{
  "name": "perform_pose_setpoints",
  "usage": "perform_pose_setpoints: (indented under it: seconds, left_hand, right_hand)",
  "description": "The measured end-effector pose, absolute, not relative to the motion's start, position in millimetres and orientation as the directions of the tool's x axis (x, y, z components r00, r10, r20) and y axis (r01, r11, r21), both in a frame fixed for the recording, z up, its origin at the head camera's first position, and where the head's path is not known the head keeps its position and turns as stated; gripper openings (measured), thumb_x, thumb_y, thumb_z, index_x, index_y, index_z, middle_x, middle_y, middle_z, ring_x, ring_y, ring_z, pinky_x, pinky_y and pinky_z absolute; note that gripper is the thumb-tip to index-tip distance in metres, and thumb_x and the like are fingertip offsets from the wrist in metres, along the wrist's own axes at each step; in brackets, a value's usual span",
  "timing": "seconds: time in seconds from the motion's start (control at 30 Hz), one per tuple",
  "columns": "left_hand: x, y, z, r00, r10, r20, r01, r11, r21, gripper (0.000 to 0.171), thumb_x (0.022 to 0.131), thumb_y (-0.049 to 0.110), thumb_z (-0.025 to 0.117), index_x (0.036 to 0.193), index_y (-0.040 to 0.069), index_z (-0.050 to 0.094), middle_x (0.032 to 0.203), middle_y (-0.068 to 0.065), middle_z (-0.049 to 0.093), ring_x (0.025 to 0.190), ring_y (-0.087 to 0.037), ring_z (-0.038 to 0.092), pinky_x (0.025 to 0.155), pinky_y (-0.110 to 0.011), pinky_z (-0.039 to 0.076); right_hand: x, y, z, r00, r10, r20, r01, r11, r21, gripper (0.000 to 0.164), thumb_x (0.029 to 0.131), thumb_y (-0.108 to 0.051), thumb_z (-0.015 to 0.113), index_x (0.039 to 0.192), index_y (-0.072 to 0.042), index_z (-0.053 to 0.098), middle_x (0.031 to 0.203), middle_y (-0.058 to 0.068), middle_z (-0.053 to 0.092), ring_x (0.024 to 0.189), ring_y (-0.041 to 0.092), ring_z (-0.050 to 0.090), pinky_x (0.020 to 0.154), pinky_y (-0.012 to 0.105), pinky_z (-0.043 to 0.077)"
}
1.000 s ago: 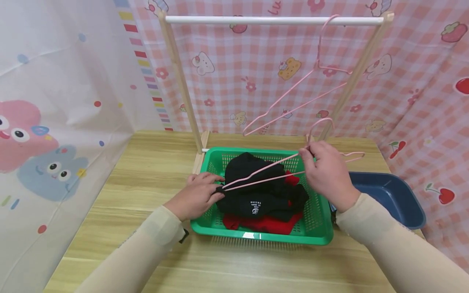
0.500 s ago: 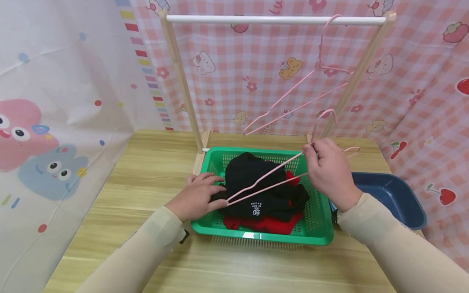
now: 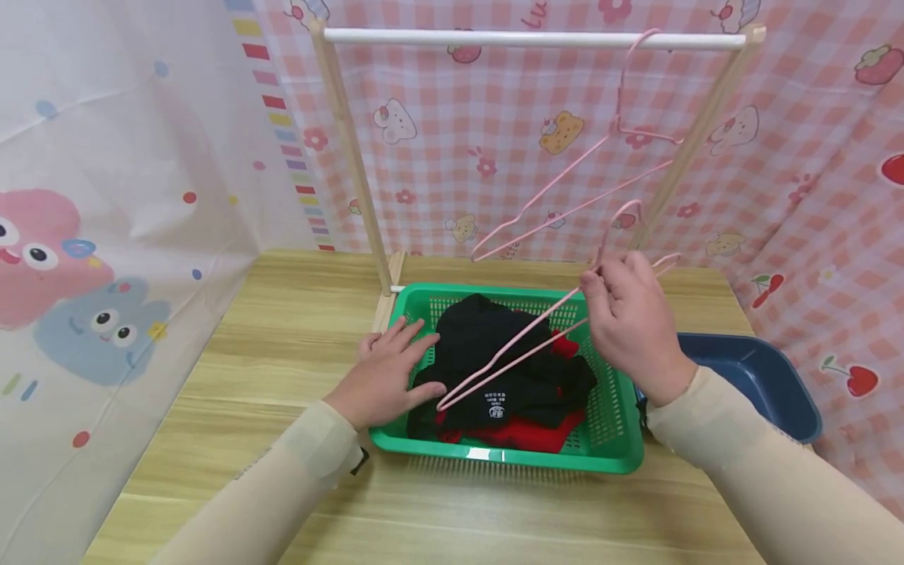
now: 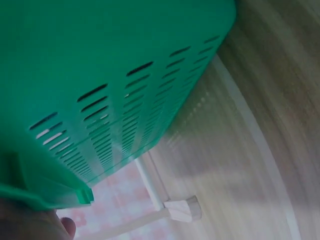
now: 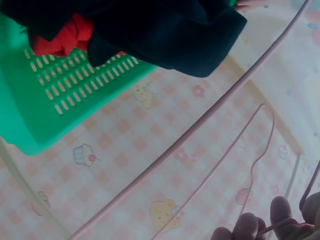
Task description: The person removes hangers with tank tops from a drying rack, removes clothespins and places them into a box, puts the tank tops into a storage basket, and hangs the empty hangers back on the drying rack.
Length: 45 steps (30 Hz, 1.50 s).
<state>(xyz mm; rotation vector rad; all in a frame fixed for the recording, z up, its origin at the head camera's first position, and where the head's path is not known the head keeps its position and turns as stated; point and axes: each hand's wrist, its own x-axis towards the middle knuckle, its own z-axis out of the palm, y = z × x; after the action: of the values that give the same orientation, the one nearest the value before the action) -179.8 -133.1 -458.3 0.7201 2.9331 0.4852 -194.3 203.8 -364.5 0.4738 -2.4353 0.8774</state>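
Observation:
My right hand (image 3: pixel 632 326) grips a pink wire hanger (image 3: pixel 519 333) near the base of its hook, holding it tilted over the green basket (image 3: pixel 508 457). In the right wrist view, curled fingers (image 5: pixel 245 227) hold the wire at the lower right. Black garments (image 3: pixel 480 337) with a small white print lie crumpled in the basket, with red cloth (image 3: pixel 544 434) beneath them. At the basket's left side, my left hand (image 3: pixel 384 373) has its fingers spread. Its thumb tip is beside the hanger's lower left end; whether they touch, I cannot tell. No cloth is on the hanger.
Behind the basket stands a wooden rack with a white rail (image 3: pixel 494 38), where another pink hanger (image 3: pixel 544 184) hangs near the right end. A dark blue tub (image 3: pixel 770 384) stands right of the basket on the wooden table (image 3: pixel 282 329).
The left fingers have let go of the black cloth at the hanger's end and spread apart. My right hand has risen slightly, and the hanger's left end has dipped toward me.

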Motion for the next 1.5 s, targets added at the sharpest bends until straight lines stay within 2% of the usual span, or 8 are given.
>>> perform_pose_setpoints:
  seconds: [0.2, 0.37, 0.57, 0.87, 1.07, 1.27, 1.5]
  left_hand:
    - [-180, -130, -464, -0.889, 0.457, -0.03, 0.436, 0.864, 0.253, 0.092, 0.097, 0.074, 0.055, 0.168, 0.021, 0.028, 0.177, -0.015, 0.014, 0.164, -0.041, 0.005, 0.125, -0.07, 0.016]
    - [-179, -129, -464, -0.891, 0.453, -0.035, 0.434, 0.872, 0.226, 0.095, 0.096, 0.076, 0.054, 0.168, 0.021, 0.027, 0.177, -0.016, 0.011, 0.164, -0.041, 0.002, 0.126, -0.068, 0.014]
    - [-178, -128, -462, -0.892, 0.451, -0.027, 0.435, 0.873, 0.221, 0.096, 0.095, 0.076, 0.055, 0.168, 0.02, 0.027, 0.177, -0.017, 0.01, 0.164, -0.042, 0.003, 0.129, -0.065, 0.013]
    - [-179, -127, -462, -0.891, 0.452, -0.046, 0.432, 0.875, 0.22, 0.097, 0.095, 0.076, 0.055, 0.168, 0.019, 0.026, 0.177, -0.017, 0.009, 0.164, -0.041, 0.001, 0.13, -0.063, 0.011]
    - [-179, -126, -461, -0.891, 0.452, -0.041, 0.437, 0.878, 0.194, 0.097, 0.095, 0.075, 0.057, 0.168, 0.018, 0.027, 0.177, -0.017, 0.011, 0.164, -0.041, 0.004, 0.13, -0.063, 0.012]
    - [-179, -125, -460, -0.891, 0.454, -0.026, 0.442, 0.878, 0.183, 0.098, 0.094, 0.076, 0.057, 0.168, 0.019, 0.028, 0.177, -0.017, 0.013, 0.164, -0.041, 0.006, 0.129, -0.064, 0.013]
    - [-179, -125, -461, -0.892, 0.45, -0.038, 0.433, 0.877, 0.206, 0.099, 0.093, 0.078, 0.056, 0.168, 0.019, 0.028, 0.177, -0.017, 0.012, 0.164, -0.041, 0.004, 0.129, -0.065, 0.012]
  right_hand:
    - [-192, 198, -356, -0.793, -0.169, 0.586, -0.505, 0.72, -0.476, 0.026, 0.11, -0.018, 0.053, 0.098, 0.001, 0.068, 0.108, 0.019, 0.062, 0.101, 0.032, 0.051, 0.08, 0.043, 0.04]
    - [-192, 192, -349, -0.769, -0.184, 0.612, -0.534, 0.711, -0.457, 0.026, 0.11, -0.018, 0.053, 0.095, 0.0, 0.066, 0.108, 0.018, 0.064, 0.101, 0.032, 0.055, 0.08, 0.044, 0.042]
    - [-194, 184, -340, -0.729, -0.212, 0.652, -0.588, 0.682, -0.436, 0.024, 0.108, -0.013, 0.055, 0.094, 0.002, 0.067, 0.103, 0.018, 0.064, 0.096, 0.032, 0.056, 0.078, 0.043, 0.043]
    - [-201, 176, -323, -0.712, -0.23, 0.663, -0.621, 0.647, -0.442, 0.026, 0.109, -0.015, 0.054, 0.097, 0.004, 0.067, 0.1, 0.019, 0.064, 0.094, 0.033, 0.055, 0.078, 0.042, 0.042]
    - [-213, 173, -315, -0.655, -0.221, 0.722, -0.662, 0.628, -0.408, 0.029, 0.109, -0.013, 0.054, 0.088, 0.005, 0.063, 0.092, 0.021, 0.061, 0.09, 0.035, 0.053, 0.075, 0.038, 0.037]
    - [-225, 173, -300, -0.662, -0.183, 0.727, -0.64, 0.643, -0.42, 0.029, 0.109, -0.014, 0.053, 0.093, 0.007, 0.065, 0.093, 0.021, 0.063, 0.092, 0.036, 0.054, 0.078, 0.041, 0.039]
    - [-240, 176, -285, -0.634, -0.166, 0.755, -0.642, 0.658, -0.394, 0.034, 0.11, -0.015, 0.052, 0.084, 0.006, 0.058, 0.086, 0.021, 0.056, 0.09, 0.037, 0.052, 0.076, 0.041, 0.035]
